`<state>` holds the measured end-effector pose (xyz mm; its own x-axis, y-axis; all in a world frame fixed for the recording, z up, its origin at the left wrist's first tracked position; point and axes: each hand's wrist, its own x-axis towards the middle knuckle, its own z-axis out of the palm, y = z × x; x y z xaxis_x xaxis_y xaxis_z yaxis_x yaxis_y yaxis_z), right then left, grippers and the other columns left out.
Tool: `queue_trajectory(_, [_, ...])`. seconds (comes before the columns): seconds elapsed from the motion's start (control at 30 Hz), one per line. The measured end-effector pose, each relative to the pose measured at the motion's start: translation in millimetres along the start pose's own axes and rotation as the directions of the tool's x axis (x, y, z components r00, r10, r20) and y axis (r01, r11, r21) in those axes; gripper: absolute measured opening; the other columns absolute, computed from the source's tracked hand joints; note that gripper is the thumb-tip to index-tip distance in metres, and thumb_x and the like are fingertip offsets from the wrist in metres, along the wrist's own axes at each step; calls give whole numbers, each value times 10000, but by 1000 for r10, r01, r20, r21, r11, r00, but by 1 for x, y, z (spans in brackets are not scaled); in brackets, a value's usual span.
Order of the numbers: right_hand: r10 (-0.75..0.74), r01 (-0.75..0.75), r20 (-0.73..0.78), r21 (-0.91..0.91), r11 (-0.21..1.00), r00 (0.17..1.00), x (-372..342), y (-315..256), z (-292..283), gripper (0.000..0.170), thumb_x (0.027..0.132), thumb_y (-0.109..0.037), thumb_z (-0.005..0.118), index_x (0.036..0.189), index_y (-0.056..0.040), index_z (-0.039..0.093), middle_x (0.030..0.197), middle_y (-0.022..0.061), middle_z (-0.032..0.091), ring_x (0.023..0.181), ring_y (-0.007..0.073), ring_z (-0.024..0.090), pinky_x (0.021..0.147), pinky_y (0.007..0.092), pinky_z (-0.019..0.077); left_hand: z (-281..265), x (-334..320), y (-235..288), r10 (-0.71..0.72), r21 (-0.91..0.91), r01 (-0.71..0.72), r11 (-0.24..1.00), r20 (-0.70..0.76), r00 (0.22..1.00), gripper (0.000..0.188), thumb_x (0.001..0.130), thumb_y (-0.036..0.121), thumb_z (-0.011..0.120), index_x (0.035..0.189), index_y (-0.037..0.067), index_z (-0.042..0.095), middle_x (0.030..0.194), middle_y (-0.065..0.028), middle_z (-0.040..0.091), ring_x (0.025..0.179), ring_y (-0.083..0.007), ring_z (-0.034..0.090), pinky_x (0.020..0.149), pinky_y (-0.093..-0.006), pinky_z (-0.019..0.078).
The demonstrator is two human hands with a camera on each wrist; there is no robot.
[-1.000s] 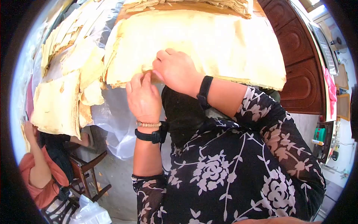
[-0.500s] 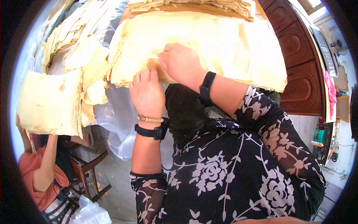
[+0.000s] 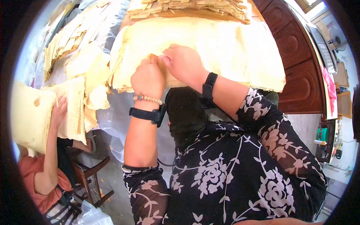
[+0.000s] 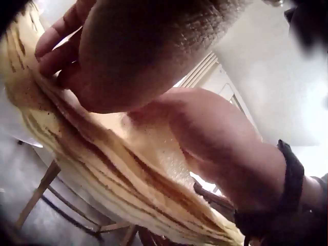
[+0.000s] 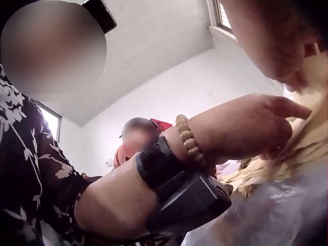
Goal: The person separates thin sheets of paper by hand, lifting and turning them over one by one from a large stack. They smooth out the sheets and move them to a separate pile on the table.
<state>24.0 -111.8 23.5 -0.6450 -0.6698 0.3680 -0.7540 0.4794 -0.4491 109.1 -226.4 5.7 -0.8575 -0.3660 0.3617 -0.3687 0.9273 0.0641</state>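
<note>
Glare washes out much of the stack of pale sheets in the head view, so single layers on its upper face can hardly be told apart. The right hand bends its fingers inward, thumb close to the forefinger, with the tips largely turned from sight; whether they pinch anything, I cannot tell. The left hand is just beside it at the near part of the stack, fingers partly bent; the right wrist view shows its forefinger reaching out to the sheets, but a hold cannot be made out there either. That view cuts off the right hand at the upper corner. Only the left wrist view shows the wavy, layered edge from the side, slanting from upper left to lower right. From the head, the stack lies directly before the floral top, its long axis running crosswise, left to right, one long side facing the body. Behind it a second stack is cropped above; at left, the dark round border clips another person.
</note>
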Motion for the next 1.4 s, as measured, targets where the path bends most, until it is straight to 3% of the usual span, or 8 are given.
queue_trajectory(0.63, [127, -70, -205, 264, 962, 970, -7, 9, -2, 254, 923, -223, 672, 767, -23, 650, 789, 163, 607, 764, 386, 609, 670, 477, 489, 10, 49, -9, 151, 3, -155, 988, 203, 968, 235, 953, 261, 536, 988, 71, 668, 705, -181, 709, 689, -363, 727, 604, -487, 566])
queue_trajectory(0.83, [-180, 189, -109, 70, 980, 978, -20, 13, 5, 178, 909, -266, 622, 869, -105, 685, 845, 112, 643, 842, 326, 657, 730, 452, 536, 16, 41, -14, 41, -245, -11, 970, 120, 992, 250, 877, 198, 644, 1057, 24, 651, 955, -228, 687, 902, -375, 684, 777, -466, 559])
queue_trajectory(0.97, [-252, 251, 12, 57, 966, 968, -30, 8, -3, 188, 902, -247, 658, 987, -95, 729, 911, 96, 682, 884, 321, 662, 786, 442, 542, 21, 46, -41, 251, -213, -240, 947, 26, 968, 263, 876, 211, 649, 1072, 34, 651, 943, -232, 689, 885, -410, 668, 763, -488, 544])
queue_trajectory(1.0, [-248, 247, 14, 60, 967, 969, -32, 11, -6, 188, 902, -247, 658, 987, -95, 729, 911, 96, 682, 884, 321, 662, 786, 442, 542, 24, 52, -52, 11, -490, 42, 871, 104, 995, 247, 894, 180, 614, 1087, 35, 663, 923, -195, 695, 827, -340, 668, 704, -442, 538])
queue_trajectory(1.07, [-313, 296, 48, 211, 932, 949, -38, 19, -9, 186, 899, -222, 658, 997, -82, 733, 988, 110, 707, 923, 337, 663, 821, 449, 539, 33, 58, -64, -339, -779, 537, 324, 434, 835, 252, 929, 118, 542, 1119, 36, 687, 884, -121, 707, 710, -199, 668, 586, -350, 526])
queue_trajectory(1.2, [-193, 155, 169, 212, 965, 967, -32, 44, -45, 182, 898, -186, 648, 1011, -71, 734, 1045, 128, 716, 965, 351, 662, 850, 448, 538, 2, 75, -56, -283, -699, 507, 505, 420, 862, 319, 937, 75, 473, 1195, 36, 658, 967, -71, 677, 764, -116, 643, 618, -253, 524])
queue_trajectory(1.3, [-77, 64, 117, 112, 992, 990, -18, 70, -66, 188, 894, -182, 648, 1018, -72, 736, 1054, 138, 716, 1000, 355, 656, 883, 446, 531, -7, 99, -37, -114, -778, 608, 158, 597, 794, 318, 924, 71, 491, 1192, -47, 615, 1004, -113, 693, 815, -175, 680, 710, -267, 577])
queue_trajectory(1.4, [-90, 103, 173, -66, 993, 981, -17, 92, -77, 257, 899, -204, 645, 1117, -87, 716, 1175, 148, 683, 1120, 350, 623, 979, 450, 493, 9, 135, -26, -68, -674, 711, 199, 714, 697, 299, 932, 85, 504, 1178, -44, 616, 1008, -127, 693, 840, -195, 690, 728, -289, 592])
